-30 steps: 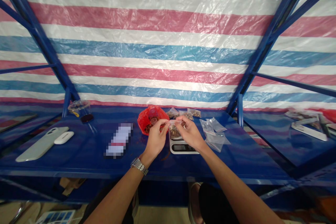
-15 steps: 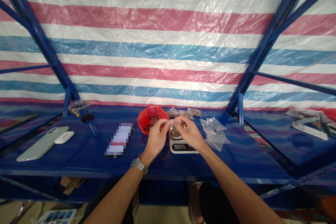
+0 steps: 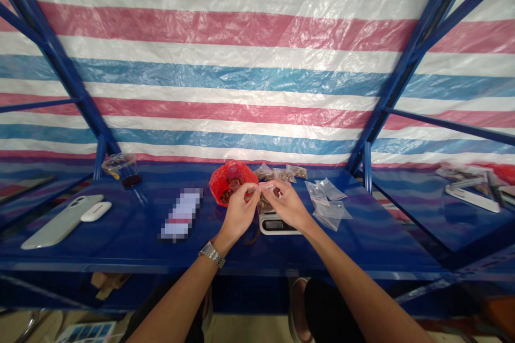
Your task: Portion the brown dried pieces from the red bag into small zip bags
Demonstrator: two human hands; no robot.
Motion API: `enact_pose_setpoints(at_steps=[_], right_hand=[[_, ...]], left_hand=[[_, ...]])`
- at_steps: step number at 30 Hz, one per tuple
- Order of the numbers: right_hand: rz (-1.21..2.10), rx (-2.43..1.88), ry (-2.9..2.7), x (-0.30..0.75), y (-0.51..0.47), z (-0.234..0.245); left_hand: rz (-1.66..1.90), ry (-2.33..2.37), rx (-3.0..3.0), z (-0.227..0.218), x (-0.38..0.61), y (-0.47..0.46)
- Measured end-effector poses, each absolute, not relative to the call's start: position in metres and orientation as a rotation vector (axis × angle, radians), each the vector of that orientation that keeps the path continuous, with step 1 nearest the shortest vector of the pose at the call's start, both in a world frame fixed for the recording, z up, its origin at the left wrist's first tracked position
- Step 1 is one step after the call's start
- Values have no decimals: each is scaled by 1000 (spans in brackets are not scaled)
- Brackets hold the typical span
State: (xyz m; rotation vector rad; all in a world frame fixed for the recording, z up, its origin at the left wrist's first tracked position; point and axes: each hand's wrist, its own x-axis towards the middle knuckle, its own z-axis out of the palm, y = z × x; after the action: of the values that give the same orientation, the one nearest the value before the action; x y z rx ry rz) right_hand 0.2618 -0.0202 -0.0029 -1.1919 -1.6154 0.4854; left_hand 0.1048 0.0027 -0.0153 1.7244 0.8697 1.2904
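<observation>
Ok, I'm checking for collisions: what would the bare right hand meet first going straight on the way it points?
The right hand would probably meet the bare left hand first; the open red plastic bag lies beyond, though depth is unclear.

1. Makeshift workshop bay, by the look; exact kind unclear.
2. Blue metal rack, its shelf serving as bench.
3. Striped plastic tarp as back wall.
4. Bench kit: digital scale, clear plastic bags.
5. Pale floor below.
</observation>
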Motion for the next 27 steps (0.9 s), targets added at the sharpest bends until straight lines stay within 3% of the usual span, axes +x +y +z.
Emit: enact_pose_setpoints(at_steps=[10, 20, 27], right_hand=[[581, -1204, -1609, 263, -22, 0], [474, -1126, -1615, 274, -23, 18], [-173, -1523, -1259, 327, 17, 40]], left_hand=[[1335, 990, 1694, -8, 94, 11], [1339, 911, 1652, 1, 89, 15], [1363, 1010, 1685, -6, 79, 16]])
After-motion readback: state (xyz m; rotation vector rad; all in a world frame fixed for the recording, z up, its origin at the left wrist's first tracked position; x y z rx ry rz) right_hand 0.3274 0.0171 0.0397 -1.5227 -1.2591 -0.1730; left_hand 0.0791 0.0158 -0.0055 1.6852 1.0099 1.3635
